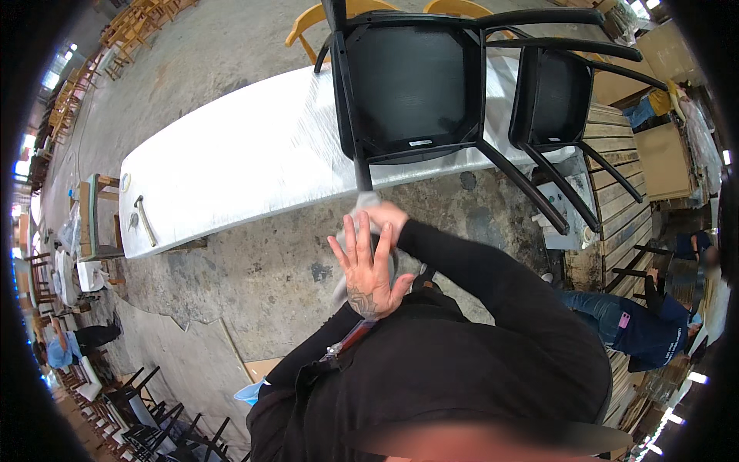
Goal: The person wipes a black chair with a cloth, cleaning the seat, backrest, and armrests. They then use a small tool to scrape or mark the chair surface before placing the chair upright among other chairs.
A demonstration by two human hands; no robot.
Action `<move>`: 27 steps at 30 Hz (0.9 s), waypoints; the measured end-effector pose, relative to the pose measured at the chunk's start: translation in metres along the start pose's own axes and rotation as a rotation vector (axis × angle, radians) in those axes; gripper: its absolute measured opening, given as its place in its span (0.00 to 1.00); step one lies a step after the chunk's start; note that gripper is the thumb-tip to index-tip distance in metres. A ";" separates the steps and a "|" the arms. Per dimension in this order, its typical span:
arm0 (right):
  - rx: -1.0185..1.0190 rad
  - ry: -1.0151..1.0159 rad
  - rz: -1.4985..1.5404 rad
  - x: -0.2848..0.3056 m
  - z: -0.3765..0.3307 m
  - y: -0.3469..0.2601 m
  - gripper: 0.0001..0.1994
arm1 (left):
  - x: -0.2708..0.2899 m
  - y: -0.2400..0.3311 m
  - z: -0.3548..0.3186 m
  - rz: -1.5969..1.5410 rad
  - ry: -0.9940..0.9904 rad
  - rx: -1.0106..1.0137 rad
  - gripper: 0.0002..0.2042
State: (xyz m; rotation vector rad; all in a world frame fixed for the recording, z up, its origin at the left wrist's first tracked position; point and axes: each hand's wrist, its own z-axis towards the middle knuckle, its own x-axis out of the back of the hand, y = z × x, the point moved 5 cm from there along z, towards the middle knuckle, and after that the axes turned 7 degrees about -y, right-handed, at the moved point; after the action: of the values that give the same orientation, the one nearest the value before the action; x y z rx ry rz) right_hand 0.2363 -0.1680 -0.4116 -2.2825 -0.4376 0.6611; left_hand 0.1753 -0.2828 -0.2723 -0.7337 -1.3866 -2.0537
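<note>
A black chair rests upturned on a long, white-covered table, showing the underside of its seat. One of its legs points toward me. At that leg's end my right hand is closed on a pale grey cloth, which wraps the leg tip. My left hand is held up just in front of it, palm in view, fingers spread and nothing in them. It partly covers the cloth and the right hand's fingers. More of the cloth hangs behind my left wrist.
A second upturned black chair stands to the right. A hammer and a tape roll lie on the table's left end. A slatted wooden platform is at right. One person bends there; another is at far left.
</note>
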 end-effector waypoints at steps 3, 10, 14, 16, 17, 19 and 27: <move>-0.213 0.149 0.217 0.050 0.101 0.005 0.11 | -0.002 -0.003 0.000 -0.024 0.028 0.053 0.39; -0.003 -0.089 0.614 0.055 0.133 0.002 0.10 | -0.001 -0.002 0.003 0.030 0.031 0.059 0.39; 0.142 -0.096 0.292 -0.009 -0.015 0.022 0.20 | -0.001 0.001 0.004 0.016 0.081 0.049 0.37; 0.305 -0.125 0.134 -0.033 -0.076 0.029 0.24 | 0.000 0.000 0.004 -0.009 0.046 0.047 0.38; 0.292 -0.108 0.110 -0.038 -0.089 0.034 0.25 | 0.001 0.002 0.005 -0.019 0.043 0.029 0.37; -0.105 0.024 0.313 -0.029 -0.071 0.051 0.28 | -0.001 0.002 0.005 0.012 -0.029 0.025 0.36; -0.028 0.013 0.526 0.071 0.153 -0.004 0.09 | -0.007 0.000 0.005 0.086 -0.048 0.042 0.36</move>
State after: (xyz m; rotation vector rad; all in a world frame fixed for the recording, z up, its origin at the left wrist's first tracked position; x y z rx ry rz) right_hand 0.2064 -0.0483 -0.5266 -2.4401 0.1749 0.8946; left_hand 0.1812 -0.2770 -0.2751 -0.8154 -1.3957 -1.9466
